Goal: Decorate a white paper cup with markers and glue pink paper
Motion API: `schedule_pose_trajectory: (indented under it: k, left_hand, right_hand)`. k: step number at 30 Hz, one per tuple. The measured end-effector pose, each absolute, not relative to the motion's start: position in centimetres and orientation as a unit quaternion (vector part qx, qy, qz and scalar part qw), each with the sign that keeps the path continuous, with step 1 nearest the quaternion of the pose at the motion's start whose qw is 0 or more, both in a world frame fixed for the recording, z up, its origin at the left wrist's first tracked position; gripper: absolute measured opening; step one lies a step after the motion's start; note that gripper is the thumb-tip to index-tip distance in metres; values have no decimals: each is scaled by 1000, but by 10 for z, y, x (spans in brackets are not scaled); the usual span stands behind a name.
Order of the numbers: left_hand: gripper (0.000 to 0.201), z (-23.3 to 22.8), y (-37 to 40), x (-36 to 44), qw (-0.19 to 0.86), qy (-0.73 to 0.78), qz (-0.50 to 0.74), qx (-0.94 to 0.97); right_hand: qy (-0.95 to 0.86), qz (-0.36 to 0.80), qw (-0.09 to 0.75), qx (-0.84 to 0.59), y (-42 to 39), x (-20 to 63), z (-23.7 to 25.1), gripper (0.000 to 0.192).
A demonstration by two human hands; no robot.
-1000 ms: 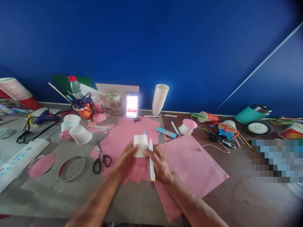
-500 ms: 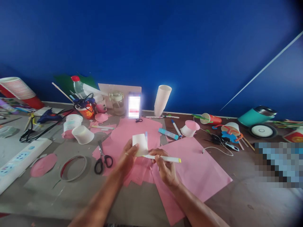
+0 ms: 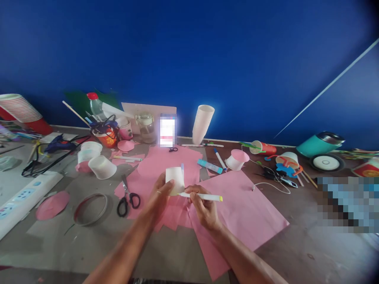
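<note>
My left hand (image 3: pixel 158 197) holds a white paper cup (image 3: pixel 175 180) upside down over the pink paper sheets (image 3: pixel 237 205). My right hand (image 3: pixel 204 207) grips a white marker with a yellow end (image 3: pixel 204 196), held sideways with its tip against the cup's lower right edge. A blue-tipped pen (image 3: pixel 182 169) shows just behind the cup. Black scissors (image 3: pixel 126 196) lie to the left of my left hand.
A stack of white cups (image 3: pixel 201 123) and a lit phone (image 3: pixel 167 130) stand at the back. Loose cups (image 3: pixel 101 167), a glue stick (image 3: pixel 209 166), a metal ring (image 3: pixel 90 203), a power strip (image 3: pixel 20 199), a teal flask (image 3: pixel 319 142) and craft clutter ring the table.
My right hand swung the marker from pointing lengthwise toward me to lying sideways, its tip now at the cup. The cup tilted slightly in my left hand.
</note>
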State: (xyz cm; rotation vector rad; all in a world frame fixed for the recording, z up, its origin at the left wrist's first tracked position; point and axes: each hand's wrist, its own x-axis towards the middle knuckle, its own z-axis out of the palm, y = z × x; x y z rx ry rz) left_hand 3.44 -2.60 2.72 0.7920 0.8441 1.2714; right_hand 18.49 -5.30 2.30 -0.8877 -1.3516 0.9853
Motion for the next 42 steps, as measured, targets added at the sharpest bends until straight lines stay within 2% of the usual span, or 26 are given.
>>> schedule_pose_trajectory:
  k: [8,16,36,42]
  left_hand:
    - [31,24,-26,34,643,377,563,357]
    - [29,22,-26,34,651,369,561,354]
    - [29,25,-25,33,652,366,557,361]
    - [31,29,-26,35,661,371,559,336]
  right_hand:
    - [-583,416,584,-383,-51,184,20,27]
    - [-485,457,637,-387,-50,185,14,31]
    - [-512,455,612,-395,-50,180,19,31]
    - [-436,473,652,-402,-47,181,17,37]
